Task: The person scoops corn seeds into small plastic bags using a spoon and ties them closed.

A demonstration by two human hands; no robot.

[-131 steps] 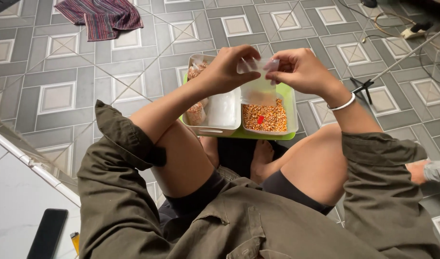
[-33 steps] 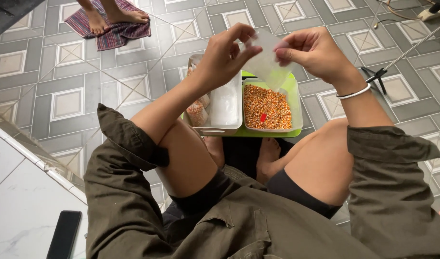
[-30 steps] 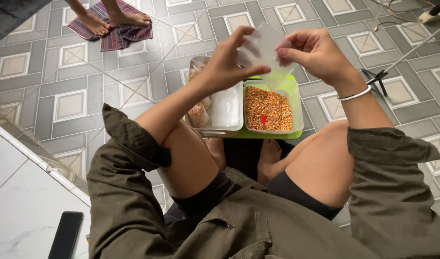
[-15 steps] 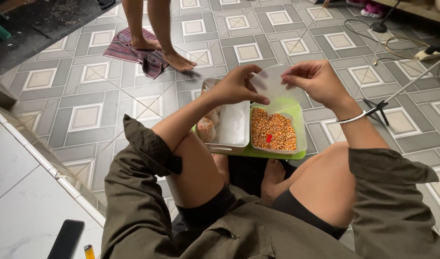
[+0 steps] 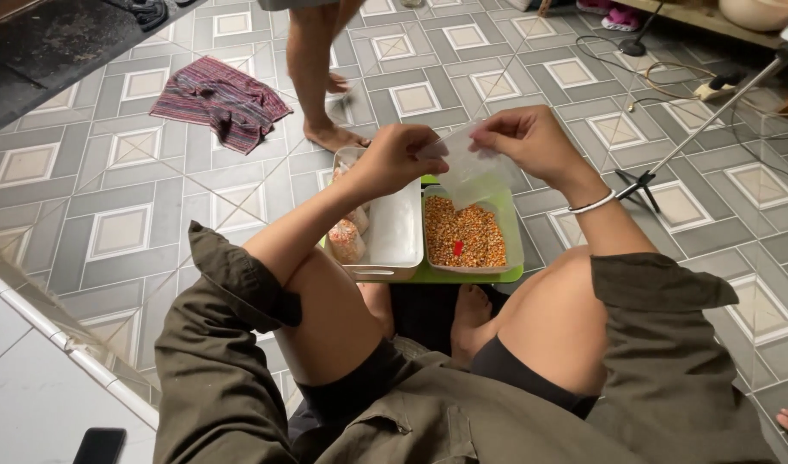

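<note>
Your left hand and right hand are both raised over the green tray, each pinching an upper edge of a small clear plastic bag. The grip is a fingertip pinch on both sides, with the bag stretched between them. The bag hangs just above the clear tub of orange-brown grain, and its lower end is close to the grain surface; contact cannot be judged. A small red object lies in the grain.

Just left of that tub, on the same tray, sits an empty white tub. Filled small bags lie in a further container at its left edge.

You sit cross-legged on patterned floor tiles, with the tray in front of your feet. A white bangle is on your right wrist.

Another person's bare legs stand beyond the tray. A striped cloth lies on the floor, well apart to the left. A dark phone rests at lower left.
</note>
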